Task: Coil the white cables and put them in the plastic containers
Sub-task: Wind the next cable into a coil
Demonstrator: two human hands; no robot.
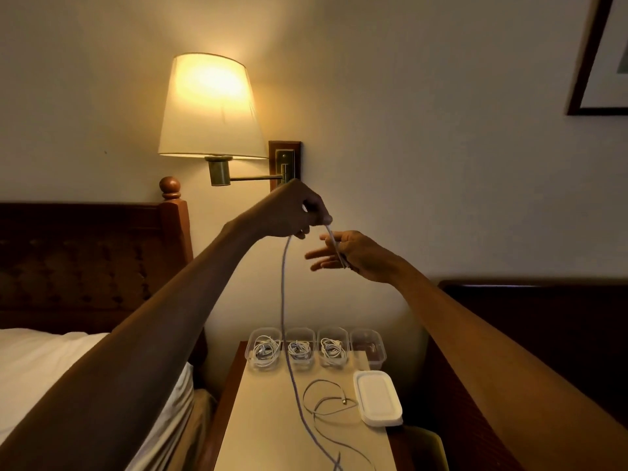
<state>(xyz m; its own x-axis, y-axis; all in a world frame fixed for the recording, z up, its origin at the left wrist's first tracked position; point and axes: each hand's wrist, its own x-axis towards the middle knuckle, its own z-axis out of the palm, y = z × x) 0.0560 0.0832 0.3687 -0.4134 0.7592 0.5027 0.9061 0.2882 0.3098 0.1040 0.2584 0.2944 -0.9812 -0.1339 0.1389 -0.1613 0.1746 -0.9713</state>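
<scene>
Limpness is the main trait of the white cable (282, 294): it is thin, light and soft, and hangs in a long slack line from the raised hands down to the nightstand (258, 419). Its tail lies there in loose loops, with the plug end at the right side of the top, beside the stack of lids (377, 402).

High above the nightstand, the left hand (292, 212) pinches the cable between curled fingers and thumb. The right hand (350, 253) is spread, fingers stretched out, and the short upper end lies across them. Whether the thumb pins that end is hard to tell.

A cord like this probably holds no shape of its own. A coil will likely spring apart unless the turns are kept under a thumb or wound round the fingers. The smooth jacket may slip, so a grip close to the end, just behind the plug, should give the firmest hold, and the hanging run can be fed through the other hand.

Along the back edge of the nightstand stand four plastic containers. Three filled containers (300, 348) each hold a coiled cable, and the empty container (368, 348) at the right end looks like the place for this one.
</scene>
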